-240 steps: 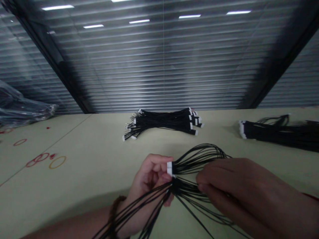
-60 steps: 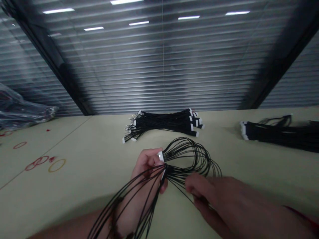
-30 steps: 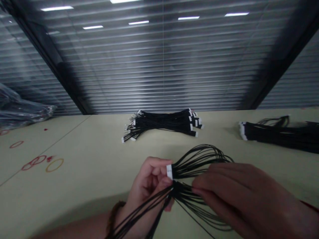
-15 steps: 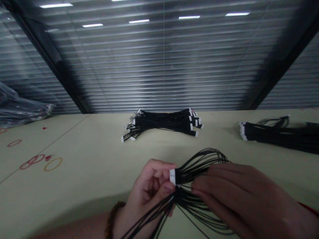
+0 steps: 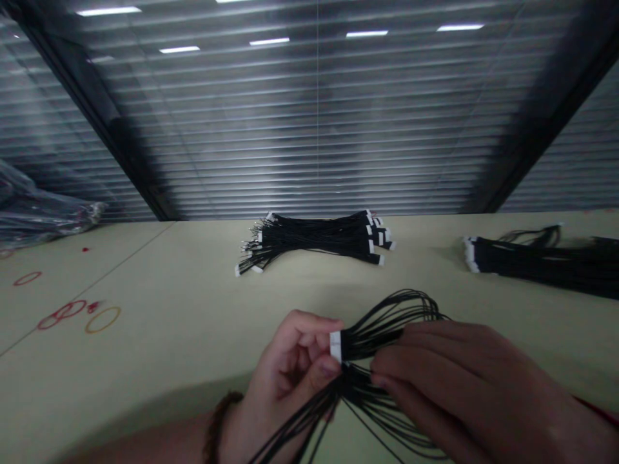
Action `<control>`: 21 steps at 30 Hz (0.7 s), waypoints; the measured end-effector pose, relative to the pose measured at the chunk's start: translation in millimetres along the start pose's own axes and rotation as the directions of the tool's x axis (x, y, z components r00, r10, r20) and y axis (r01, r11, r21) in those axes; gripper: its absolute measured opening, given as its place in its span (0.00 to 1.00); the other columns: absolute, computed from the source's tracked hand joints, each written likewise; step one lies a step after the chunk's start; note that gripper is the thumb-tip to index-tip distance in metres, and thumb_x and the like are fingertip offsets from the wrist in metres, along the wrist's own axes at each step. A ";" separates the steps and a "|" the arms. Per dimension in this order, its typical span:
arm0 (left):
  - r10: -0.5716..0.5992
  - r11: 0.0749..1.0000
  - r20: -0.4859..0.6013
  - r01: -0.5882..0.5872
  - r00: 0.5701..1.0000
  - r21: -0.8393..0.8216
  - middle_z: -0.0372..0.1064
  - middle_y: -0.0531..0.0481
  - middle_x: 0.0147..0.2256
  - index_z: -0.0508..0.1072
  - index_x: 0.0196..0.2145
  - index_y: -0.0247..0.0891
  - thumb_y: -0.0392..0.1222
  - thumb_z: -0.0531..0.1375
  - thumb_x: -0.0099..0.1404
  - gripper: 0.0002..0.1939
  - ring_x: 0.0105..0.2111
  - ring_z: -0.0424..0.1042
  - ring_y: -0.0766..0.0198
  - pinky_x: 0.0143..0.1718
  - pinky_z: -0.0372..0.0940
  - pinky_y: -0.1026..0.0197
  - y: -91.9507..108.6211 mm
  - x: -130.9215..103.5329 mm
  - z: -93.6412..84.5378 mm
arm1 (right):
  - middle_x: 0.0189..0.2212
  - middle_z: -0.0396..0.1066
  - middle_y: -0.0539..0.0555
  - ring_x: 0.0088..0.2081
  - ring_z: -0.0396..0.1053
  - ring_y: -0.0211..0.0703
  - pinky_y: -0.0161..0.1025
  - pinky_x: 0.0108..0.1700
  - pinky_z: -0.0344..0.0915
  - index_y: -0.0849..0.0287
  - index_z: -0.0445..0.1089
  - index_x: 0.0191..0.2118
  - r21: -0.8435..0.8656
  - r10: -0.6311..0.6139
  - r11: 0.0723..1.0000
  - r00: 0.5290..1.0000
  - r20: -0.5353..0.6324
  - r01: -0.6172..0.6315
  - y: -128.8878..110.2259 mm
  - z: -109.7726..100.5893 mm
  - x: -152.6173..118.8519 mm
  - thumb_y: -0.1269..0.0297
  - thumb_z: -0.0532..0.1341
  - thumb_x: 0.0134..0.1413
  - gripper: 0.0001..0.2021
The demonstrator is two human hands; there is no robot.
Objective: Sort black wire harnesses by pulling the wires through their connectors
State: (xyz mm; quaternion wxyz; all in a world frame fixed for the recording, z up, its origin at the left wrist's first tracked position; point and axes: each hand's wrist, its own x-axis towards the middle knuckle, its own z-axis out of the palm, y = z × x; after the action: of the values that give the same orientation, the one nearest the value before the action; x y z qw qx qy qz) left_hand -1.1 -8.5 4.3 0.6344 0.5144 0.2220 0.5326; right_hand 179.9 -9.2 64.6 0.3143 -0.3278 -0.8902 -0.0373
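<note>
while the left hand (image 5: 290, 377) pinches a white connector (image 5: 335, 348), the right hand (image 5: 469, 380) — thumb and fingers narrowed — holds black wires (image 5: 370, 332)

Wires I see only in part.
The right bare hand (image 5: 459, 380) hides some of the thin black wires (image 5: 382, 325) from me, and others run off the bottom edge; marks on the white rectangular connector (image 5: 335, 347) are too small to read; side edges crop the thick black cable bundle (image 5: 546, 261) and crinkled clear plastic bag (image 5: 48, 209).

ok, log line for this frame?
left hand: grips white connector | right hand: on black wires | cable pile: on table, beyond hands
</note>
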 end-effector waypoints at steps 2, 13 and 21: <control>0.021 1.000 0.018 -0.021 1.000 0.002 0.59 0.57 0.26 0.70 0.44 0.51 0.40 0.55 0.66 0.10 0.19 0.56 0.77 0.18 0.57 0.78 0.8 0.0 0.1 | 0.25 0.72 0.50 0.22 0.65 0.34 0.35 0.25 0.60 0.58 0.66 0.23 0.003 -0.005 1.000 1.000 0.005 0.005 -0.9 -0.3 -2.7 0.65 0.41 0.66 0.24; 0.105 0.958 -0.019 -0.096 0.994 0.272 0.63 0.54 0.28 0.74 0.42 0.49 0.38 0.58 0.63 0.10 0.24 0.63 0.72 0.25 0.62 0.71 15.7 -0.2 7.0 | 0.24 0.71 0.46 0.24 0.67 0.34 0.33 0.27 0.62 0.56 0.70 0.29 0.180 0.180 0.964 0.978 0.108 -0.198 -1.9 1.1 -8.1 0.73 0.50 0.55 0.12; -0.009 0.971 -0.107 0.034 0.994 0.235 0.61 0.55 0.26 0.71 0.39 0.41 0.40 0.58 0.64 0.06 0.22 0.60 0.73 0.21 0.60 0.74 0.0 8.0 -0.6 | 0.27 0.70 0.50 0.27 0.66 0.41 0.39 0.29 0.60 0.58 0.66 0.32 -0.078 0.046 0.996 0.997 0.066 -0.041 1.7 3.7 -4.5 0.75 0.50 0.56 0.10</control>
State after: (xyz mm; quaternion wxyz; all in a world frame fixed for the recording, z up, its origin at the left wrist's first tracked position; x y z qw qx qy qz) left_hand 1.1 -1.0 6.3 0.5619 0.5550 0.3224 0.5218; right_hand 181.6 -9.4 58.8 0.2717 -0.3599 -0.8909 -0.0531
